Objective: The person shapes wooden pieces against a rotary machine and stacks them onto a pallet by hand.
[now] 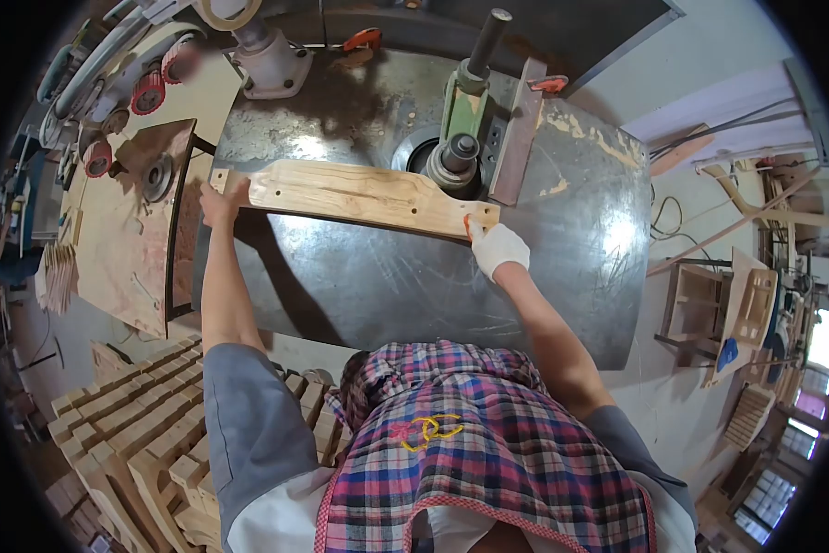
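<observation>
A long, shaped wooden board with several small holes lies across the steel machine table. Its far edge curves close against the cutter head of a spindle machine; whether they touch I cannot tell. My bare left hand is closed around the board's left end. At the right end, my right hand, in a white glove, grips the board beside a small orange part, partly hidden by the fingers. A dark edge shows along the board's near underside.
A wooden fence strip with an orange clamp stands right of the spindle. Stacked wooden parts sit at lower left. A plywood-topped bench adjoins on the left. Shelving and wooden pieces stand at the right.
</observation>
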Available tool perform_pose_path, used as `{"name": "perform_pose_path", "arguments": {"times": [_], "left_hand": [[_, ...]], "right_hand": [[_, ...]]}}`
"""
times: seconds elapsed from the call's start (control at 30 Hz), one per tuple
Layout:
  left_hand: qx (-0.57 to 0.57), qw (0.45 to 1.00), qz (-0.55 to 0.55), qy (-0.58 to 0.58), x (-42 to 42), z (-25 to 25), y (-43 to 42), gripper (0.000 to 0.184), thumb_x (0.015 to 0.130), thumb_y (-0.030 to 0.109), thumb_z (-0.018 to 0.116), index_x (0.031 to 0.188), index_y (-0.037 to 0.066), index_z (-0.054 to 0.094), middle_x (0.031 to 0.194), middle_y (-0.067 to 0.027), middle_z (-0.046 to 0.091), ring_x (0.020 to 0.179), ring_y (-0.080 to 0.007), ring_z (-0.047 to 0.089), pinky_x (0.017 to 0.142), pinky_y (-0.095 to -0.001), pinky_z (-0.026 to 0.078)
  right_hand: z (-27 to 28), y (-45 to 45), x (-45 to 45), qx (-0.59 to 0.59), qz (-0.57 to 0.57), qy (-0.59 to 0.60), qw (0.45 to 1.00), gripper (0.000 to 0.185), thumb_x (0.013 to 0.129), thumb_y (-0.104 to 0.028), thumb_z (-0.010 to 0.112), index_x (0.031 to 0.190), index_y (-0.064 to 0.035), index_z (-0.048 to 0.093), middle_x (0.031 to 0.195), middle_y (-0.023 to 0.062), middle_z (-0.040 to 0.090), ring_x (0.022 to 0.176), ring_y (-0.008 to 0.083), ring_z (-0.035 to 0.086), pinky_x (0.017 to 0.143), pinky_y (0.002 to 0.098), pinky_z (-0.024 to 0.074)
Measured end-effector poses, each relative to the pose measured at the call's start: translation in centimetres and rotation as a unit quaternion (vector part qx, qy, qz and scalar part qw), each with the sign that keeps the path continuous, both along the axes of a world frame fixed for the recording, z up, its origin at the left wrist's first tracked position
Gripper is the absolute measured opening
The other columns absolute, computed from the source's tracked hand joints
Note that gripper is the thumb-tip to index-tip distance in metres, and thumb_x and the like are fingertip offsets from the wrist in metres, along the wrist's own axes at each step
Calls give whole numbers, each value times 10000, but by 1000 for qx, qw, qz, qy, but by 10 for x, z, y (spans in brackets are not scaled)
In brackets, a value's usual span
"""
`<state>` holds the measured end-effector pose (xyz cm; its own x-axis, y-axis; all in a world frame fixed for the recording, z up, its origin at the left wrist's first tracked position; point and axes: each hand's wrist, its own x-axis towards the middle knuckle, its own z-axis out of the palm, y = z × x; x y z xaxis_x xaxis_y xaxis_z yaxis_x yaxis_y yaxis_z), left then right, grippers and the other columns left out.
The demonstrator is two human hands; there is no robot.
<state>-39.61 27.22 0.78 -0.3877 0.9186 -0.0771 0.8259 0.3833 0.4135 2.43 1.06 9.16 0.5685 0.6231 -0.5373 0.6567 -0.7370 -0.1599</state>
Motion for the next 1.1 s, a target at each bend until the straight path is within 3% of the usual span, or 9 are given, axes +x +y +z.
{"name": "perform_pose_path", "arguments": {"times": [0.33, 0.53, 0.67, 0.8, 0.93, 0.97, 1.0, 1.03, 1.1], "left_hand": [[2, 996, 89, 13, -46, 6, -73, 820, 642, 604, 743, 1122, 10, 445, 1112, -228, 563, 1015, -410, 571, 864, -538, 429], [27, 988, 149, 22, -87, -4, -152, 812, 648, 599, 743, 1113, 0, 452, 1079, -246, 567, 982, -409, 584, 838, -505, 463], [119, 979, 165, -16, -124, -13, -217, 749, 654, 460, 812, 1052, -75, 469, 1010, -264, 566, 867, -400, 607, 775, -435, 507], [124, 968, 220, -6, -151, -31, -279, 728, 668, 400, 819, 1066, -91, 458, 995, -264, 565, 865, -389, 606, 778, -442, 503], [162, 954, 233, -99, -115, -1, -338, 741, 678, 368, 818, 1109, -93, 429, 1017, -268, 557, 891, -387, 600, 796, -440, 497], [208, 946, 248, -4, -105, -14, -348, 742, 692, 321, 813, 1157, -84, 401, 1069, -276, 536, 937, -389, 584, 829, -436, 488], [237, 922, 282, -119, -93, -14, -357, 766, 702, 306, 808, 1201, -66, 361, 1175, -298, 469, 1028, -396, 544, 872, -434, 473], [238, 910, 325, -100, -79, -20, -365, 774, 713, 305, 799, 1222, -60, 343, 1214, -301, 433, 1068, -393, 519, 891, -433, 466], [252, 849, 422, -195, -49, -34, -382, 883, 740, 328, 778, 1320, -61, 238, 1304, -306, 337, 1166, -367, 457, 932, -422, 450]], "right_hand": [[1, 41, 0, -8, 83, -7, 997, 716, 895, -596, 350, 922, 33, 689, 942, 209, 682, 867, 361, 647, 772, 420, 491], [3, 48, -11, -16, 164, 3, 986, 712, 897, -588, 334, 947, 29, 687, 968, 192, 681, 886, 360, 638, 785, 427, 481], [-1, 50, -29, -9, 231, -7, 973, 713, 896, -582, 326, 947, 32, 683, 980, 187, 679, 890, 364, 632, 793, 424, 476], [5, 39, -51, -11, 298, -14, 954, 686, 890, -561, 334, 960, 26, 682, 1009, 172, 678, 887, 365, 632, 795, 429, 473], [13, -12, -46, -28, 336, 0, 941, 697, 885, -572, 323, 969, 25, 672, 1014, 176, 676, 884, 380, 625, 788, 439, 473], [6, -27, -40, -17, 340, -4, 940, 708, 881, -584, 319, 963, 27, 666, 1009, 178, 677, 882, 387, 621, 783, 437, 473], [12, -42, -36, -18, 336, -4, 942, 718, 874, -596, 315, 952, 26, 666, 997, 186, 676, 867, 396, 618, 767, 433, 475], [6, -57, -28, -4, 330, 10, 944, 727, 865, -607, 314, 960, 22, 665, 996, 202, 671, 860, 404, 618, 754, 433, 477], [4, -86, -15, 1, 324, -6, 946, 711, 849, -609, 323, 988, -3, 668, 993, 214, 669, 890, 406, 622, 760, 436, 480]]}}
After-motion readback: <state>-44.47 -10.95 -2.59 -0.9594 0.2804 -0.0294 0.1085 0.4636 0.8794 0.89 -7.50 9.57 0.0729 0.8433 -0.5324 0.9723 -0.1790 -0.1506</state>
